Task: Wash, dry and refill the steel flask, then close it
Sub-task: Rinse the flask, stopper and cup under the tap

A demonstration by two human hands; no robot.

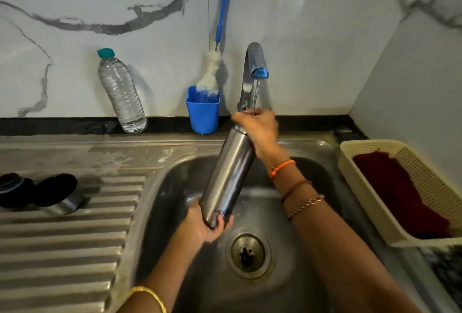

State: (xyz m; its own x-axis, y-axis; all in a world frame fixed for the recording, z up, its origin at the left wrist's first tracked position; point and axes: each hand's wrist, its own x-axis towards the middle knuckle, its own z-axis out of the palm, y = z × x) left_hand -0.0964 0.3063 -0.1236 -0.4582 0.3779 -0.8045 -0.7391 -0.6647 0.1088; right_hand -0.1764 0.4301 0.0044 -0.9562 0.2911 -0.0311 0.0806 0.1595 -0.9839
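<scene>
Flask: a tall, smooth steel flask (228,175), cylindrical and shiny, held tilted over the sink basin with its neck up under the tap.
Right hand: the right hand (260,131) wraps its curled fingers around the flask's neck, hiding the mouth.
Left hand: the left hand (205,225) cups the flask's base from below, fingers curled up around the bottom edge.
Water: a thin clear stream (255,97) falls from the curved chrome tap (253,65) onto the right hand at the flask's top.
Sink: a dull stainless steel sink (175,187) with a round drain (247,254) and a ridged draining board on the left.
Caps: two dark round caps (37,191), one with a steel band, lie on the ridges.
Back ledge: a ribbed clear plastic bottle (121,92) with a teal lid; a blue square cup (203,112) holding a fluffy white bottle brush (212,70).
Right side: a cream perforated plastic basket (435,185) holding a dark red cloth (397,192).
</scene>
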